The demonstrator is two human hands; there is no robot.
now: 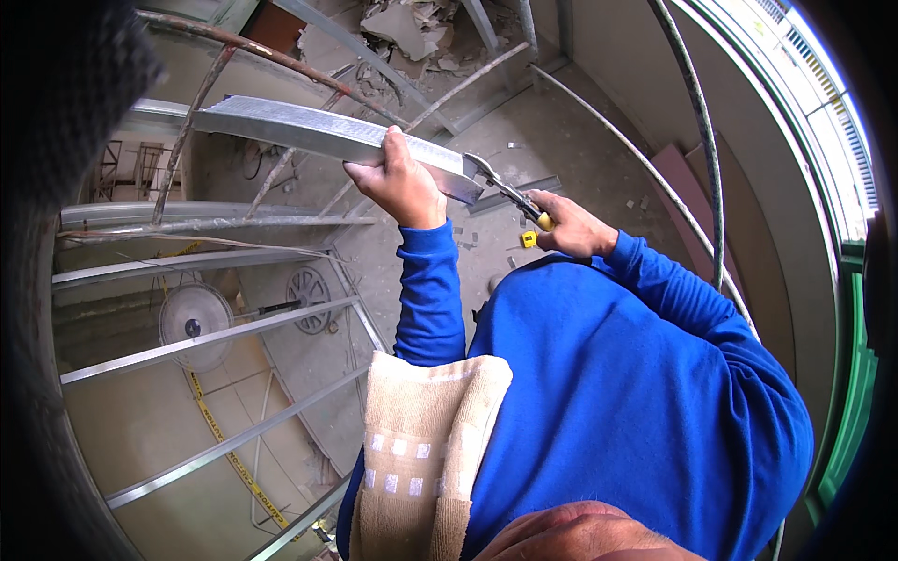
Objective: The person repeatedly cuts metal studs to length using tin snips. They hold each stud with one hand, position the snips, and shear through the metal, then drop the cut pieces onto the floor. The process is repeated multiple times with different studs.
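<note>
A long galvanised metal channel [290, 126] extends from the upper left to just in front of my chest. My left hand [404, 187] is closed around it near its right end, thumb lying across the top. In my right hand [575, 227] is a pair of tin snips [505, 190] with yellow on the handles. The snips' jaws meet the channel's near right end; whether they bite into the metal I cannot tell. Far below both hands, a yellow tape measure [529, 239] lies beneath the snips.
Scaffold pipes [281, 65] cross in front and at the right. Metal framing bars [215, 341] run along the left, with a round fan [195, 323] and yellow barrier tape [215, 425] below. Broken board rubble [402, 33] lies ahead. A beige towel [412, 449] hangs over my left shoulder.
</note>
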